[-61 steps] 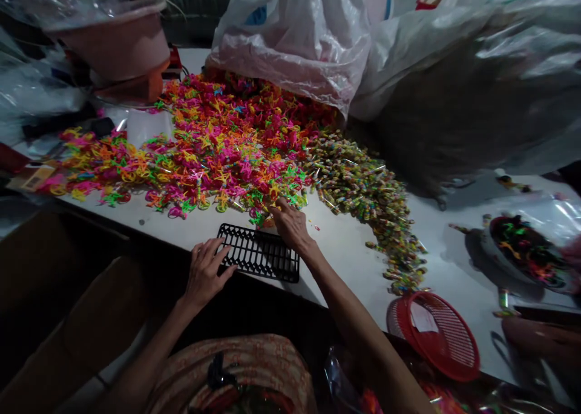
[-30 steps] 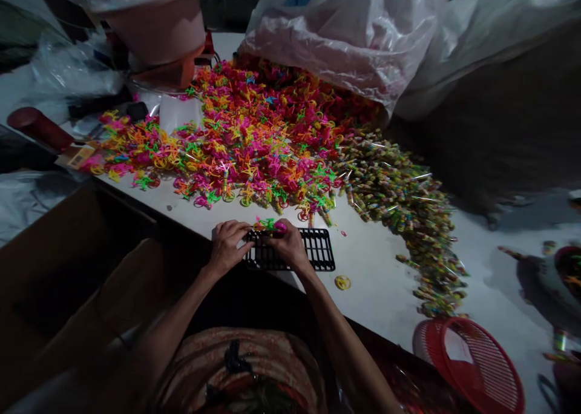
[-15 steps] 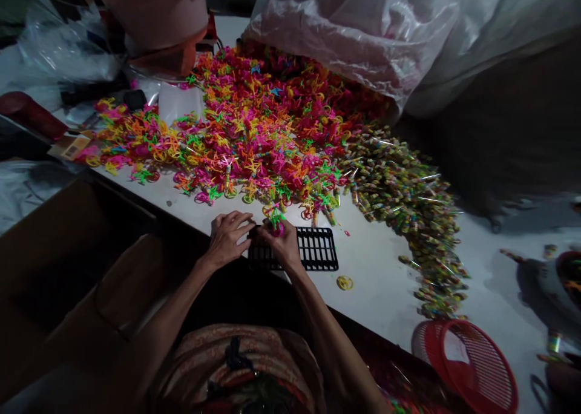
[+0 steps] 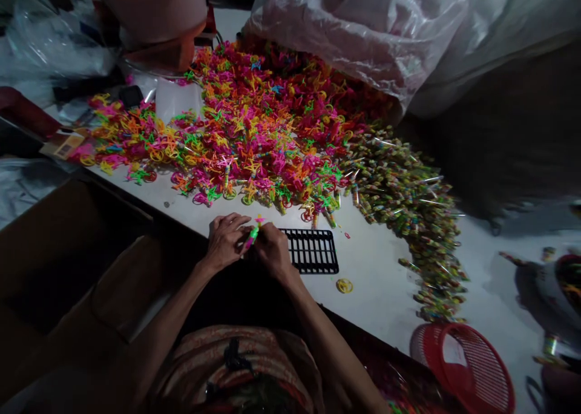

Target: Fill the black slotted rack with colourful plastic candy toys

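Plastic pc [image 4: 252, 237] — btwn hands [image 4: 276, 252] — label [image 4: 69, 145] illegible

Toward 11 o'clock, the heap of small toys [image 4: 254, 123] mixes pink, yellow, orange, red and green. The small piece [image 4: 252, 237] between 7 and 8 o'clock is bright green and magenta. The rack [image 4: 313, 250] is black, barred in a grid over the white tabletop [image 4: 372, 250]. At 3 o'clock, the tubes [image 4: 403, 202] are speckled yellow-green; at 5 o'clock, a wheel [image 4: 344, 285] is yellow; at 4 o'clock, the slotted basket [image 4: 488, 359] is red.
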Available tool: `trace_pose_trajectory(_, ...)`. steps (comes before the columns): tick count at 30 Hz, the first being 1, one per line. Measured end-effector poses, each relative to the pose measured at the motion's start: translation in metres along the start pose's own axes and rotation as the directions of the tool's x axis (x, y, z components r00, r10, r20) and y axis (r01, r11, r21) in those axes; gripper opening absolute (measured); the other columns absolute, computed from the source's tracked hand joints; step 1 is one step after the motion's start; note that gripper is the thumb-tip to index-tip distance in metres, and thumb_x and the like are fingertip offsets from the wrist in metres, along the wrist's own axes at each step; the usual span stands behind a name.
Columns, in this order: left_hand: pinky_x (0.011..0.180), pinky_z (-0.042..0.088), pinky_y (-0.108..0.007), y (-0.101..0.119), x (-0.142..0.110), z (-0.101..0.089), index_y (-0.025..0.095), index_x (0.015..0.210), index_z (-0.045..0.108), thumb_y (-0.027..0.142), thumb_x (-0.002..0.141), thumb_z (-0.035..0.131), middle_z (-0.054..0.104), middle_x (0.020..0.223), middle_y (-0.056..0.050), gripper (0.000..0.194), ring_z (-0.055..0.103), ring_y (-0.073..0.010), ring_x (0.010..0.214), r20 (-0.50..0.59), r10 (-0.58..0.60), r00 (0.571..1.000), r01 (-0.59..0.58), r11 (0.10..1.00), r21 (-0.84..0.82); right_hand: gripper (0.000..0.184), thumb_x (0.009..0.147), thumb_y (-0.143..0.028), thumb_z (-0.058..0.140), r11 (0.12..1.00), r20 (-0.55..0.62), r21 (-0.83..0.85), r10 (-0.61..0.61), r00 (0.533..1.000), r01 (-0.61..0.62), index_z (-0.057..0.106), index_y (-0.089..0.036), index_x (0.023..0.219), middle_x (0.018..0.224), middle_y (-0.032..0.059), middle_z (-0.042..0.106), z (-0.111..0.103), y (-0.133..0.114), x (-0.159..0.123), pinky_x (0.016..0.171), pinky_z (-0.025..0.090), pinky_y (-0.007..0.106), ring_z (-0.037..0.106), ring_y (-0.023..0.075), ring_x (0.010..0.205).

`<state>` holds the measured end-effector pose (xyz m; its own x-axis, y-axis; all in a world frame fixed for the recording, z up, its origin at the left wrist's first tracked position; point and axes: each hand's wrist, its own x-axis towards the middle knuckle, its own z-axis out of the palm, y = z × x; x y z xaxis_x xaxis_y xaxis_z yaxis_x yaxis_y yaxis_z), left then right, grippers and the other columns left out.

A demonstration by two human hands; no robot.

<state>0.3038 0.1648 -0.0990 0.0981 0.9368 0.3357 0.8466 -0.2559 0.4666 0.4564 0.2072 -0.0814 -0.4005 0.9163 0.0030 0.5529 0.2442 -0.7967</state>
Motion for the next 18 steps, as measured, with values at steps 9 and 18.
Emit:
trace_pose_trajectory(9, 0.092, 0.036, -0.045, 0.006, 0.003, 0.006, 0.025, 0.103, 0.069, 0.023, 0.078, 0.065, 0.069, 0.116, -0.006, 0.025, 0.056, -0.0258, 0.111, -0.068, -0.07, 0.995, 0.068, 0.997, -0.026, 0.01, 0.078, -0.013, 0.06, 0.968, 0.224, -0.233, -0.043, 0.974, 0.096, 0.068, -0.019, 0.08, 0.082, 0.0047, 0.064, -0.043, -0.01, 0.043, 0.063, 0.038, 0.026, 0.059, 0.0179, 0.073)
trace_pose_trajectory(18, 0.081, 0.045, -0.036, 0.001, 0.029, 0.015, 0.022, 0.098, 0.067, 0.024, 0.079, 0.066, 0.07, 0.098, -0.005, 0.019, 0.061, -0.0209, 0.094, -0.048, -0.102, 0.994, 0.096, 0.989, -0.112, 0.013, 0.086, -0.019, 0.055, 0.866, 0.073, -0.5, 0.05, 0.996, -0.007, 0.067, -0.018, 0.088, 0.099, 0.0149, 0.065, -0.031, -0.027, 0.089, 0.066, 0.038, 0.031, 0.062, 0.0242, 0.083)
